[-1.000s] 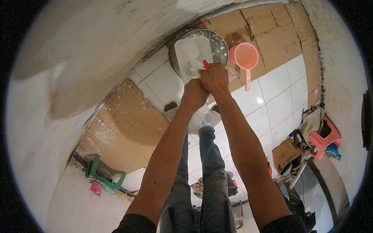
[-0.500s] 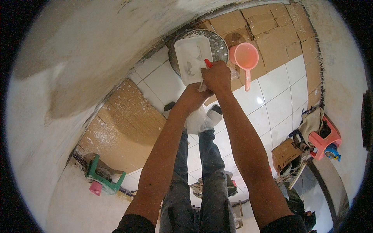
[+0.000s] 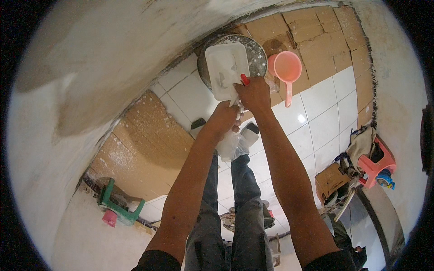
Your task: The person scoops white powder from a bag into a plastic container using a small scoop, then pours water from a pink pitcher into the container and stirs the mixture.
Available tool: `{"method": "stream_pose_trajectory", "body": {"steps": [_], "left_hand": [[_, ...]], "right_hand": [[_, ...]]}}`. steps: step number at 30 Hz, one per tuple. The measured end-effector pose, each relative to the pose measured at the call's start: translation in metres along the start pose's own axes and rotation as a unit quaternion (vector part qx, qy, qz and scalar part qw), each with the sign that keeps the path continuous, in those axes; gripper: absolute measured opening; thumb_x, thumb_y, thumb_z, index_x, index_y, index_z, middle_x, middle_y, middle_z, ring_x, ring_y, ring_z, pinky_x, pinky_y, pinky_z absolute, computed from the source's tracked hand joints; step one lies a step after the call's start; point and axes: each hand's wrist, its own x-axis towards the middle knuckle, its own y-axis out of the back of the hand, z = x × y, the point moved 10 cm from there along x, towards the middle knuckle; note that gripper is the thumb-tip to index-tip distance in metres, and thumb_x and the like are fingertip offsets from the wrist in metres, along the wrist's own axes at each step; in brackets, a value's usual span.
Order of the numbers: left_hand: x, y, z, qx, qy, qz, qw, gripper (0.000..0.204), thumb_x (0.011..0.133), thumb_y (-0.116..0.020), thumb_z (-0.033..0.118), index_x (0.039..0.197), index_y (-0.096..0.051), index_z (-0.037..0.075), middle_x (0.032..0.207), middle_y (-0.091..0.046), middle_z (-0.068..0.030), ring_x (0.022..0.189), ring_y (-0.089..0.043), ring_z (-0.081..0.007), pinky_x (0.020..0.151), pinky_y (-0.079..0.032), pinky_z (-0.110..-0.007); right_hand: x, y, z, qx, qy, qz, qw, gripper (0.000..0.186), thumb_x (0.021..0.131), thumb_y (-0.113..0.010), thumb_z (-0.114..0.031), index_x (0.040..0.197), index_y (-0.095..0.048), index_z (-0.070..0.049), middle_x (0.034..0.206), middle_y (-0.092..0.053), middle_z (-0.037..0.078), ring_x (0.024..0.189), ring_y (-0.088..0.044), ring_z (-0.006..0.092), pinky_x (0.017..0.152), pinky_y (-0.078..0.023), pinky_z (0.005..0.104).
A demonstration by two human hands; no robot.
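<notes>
My left hand [image 3: 224, 116] is closed on a thin, translucent plastic bag [image 3: 233, 145] that hangs between my legs above my feet. My right hand [image 3: 254, 95], just above and right of it, is closed on the bag's upper end, with a small red object [image 3: 245, 80] poking from its grip; what that is I cannot make out. Beyond both hands a white rectangular tray [image 3: 221, 61], with indistinct pale contents, rests on a round, speckled grey surface [image 3: 257, 56]. A pink dipper [image 3: 285, 67] stands to its right, handle toward me.
Cardboard sheets [image 3: 140, 140] cover parts of the white tiled floor [image 3: 316, 126], against walls. A green stool [image 3: 131, 214] with a pink container is at lower left. A pink stool [image 3: 377, 165] holding cloth and a cardboard box [image 3: 330, 183] are at right.
My left hand has lowered a little, its fingers now showing wrapped beside my right hand. The hanging bag has shifted and sags lower. My right hand stays at about the same height.
</notes>
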Motion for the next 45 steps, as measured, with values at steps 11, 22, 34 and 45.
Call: {"method": "stream_pose_trajectory", "body": {"steps": [11, 22, 34, 45], "left_hand": [[-0.002, 0.017, 0.000, 0.069, 0.011, 0.126, 0.989, 0.062, 0.092, -0.034, 0.066, 0.093, -0.048, 0.006, 0.064, -0.045, -0.0029, 0.045, -0.042, -0.0123, 0.038, -0.034, -0.030], [0.000, 0.020, 0.020, 0.249, -0.091, 0.154, 0.952, 0.075, 0.093, -0.019, 0.069, 0.059, -0.045, 0.007, 0.045, -0.041, -0.0040, 0.035, -0.043, -0.0165, 0.035, -0.038, -0.034], [-0.003, 0.018, 0.013, 0.169, -0.069, 0.139, 0.973, 0.057, 0.099, -0.029, 0.050, 0.069, -0.047, 0.006, 0.049, -0.043, -0.0037, 0.037, -0.043, -0.0163, 0.035, -0.036, -0.034], [0.016, 0.020, -0.002, -0.016, -0.105, 0.096, 0.990, 0.034, 0.096, -0.046, 0.030, 0.095, -0.059, -0.001, 0.089, -0.064, -0.0168, 0.076, -0.066, -0.0275, 0.068, -0.059, -0.040]], "right_hand": [[-0.008, 0.002, -0.002, -0.010, -0.001, 0.021, 1.000, 0.035, 0.079, -0.063, -0.034, 0.080, -0.069, 0.000, 0.078, -0.065, 0.023, 0.077, -0.065, 0.0399, 0.075, -0.050, 0.0489], [-0.013, -0.001, -0.007, 0.009, 0.006, 0.002, 1.000, 0.033, 0.081, -0.064, -0.034, 0.079, -0.069, -0.001, 0.077, -0.064, 0.024, 0.077, -0.064, 0.0408, 0.071, -0.050, 0.0494], [-0.012, -0.007, 0.002, 0.026, -0.016, -0.007, 0.999, 0.041, 0.079, -0.067, -0.039, 0.079, -0.066, 0.002, 0.078, -0.064, 0.024, 0.077, -0.064, 0.0414, 0.070, -0.050, 0.0490], [-0.012, -0.006, 0.000, -0.006, -0.008, -0.006, 1.000, 0.039, 0.077, -0.069, -0.037, 0.089, -0.066, 0.000, 0.087, -0.064, 0.024, 0.084, -0.064, 0.0401, 0.075, -0.050, 0.0480]]}}
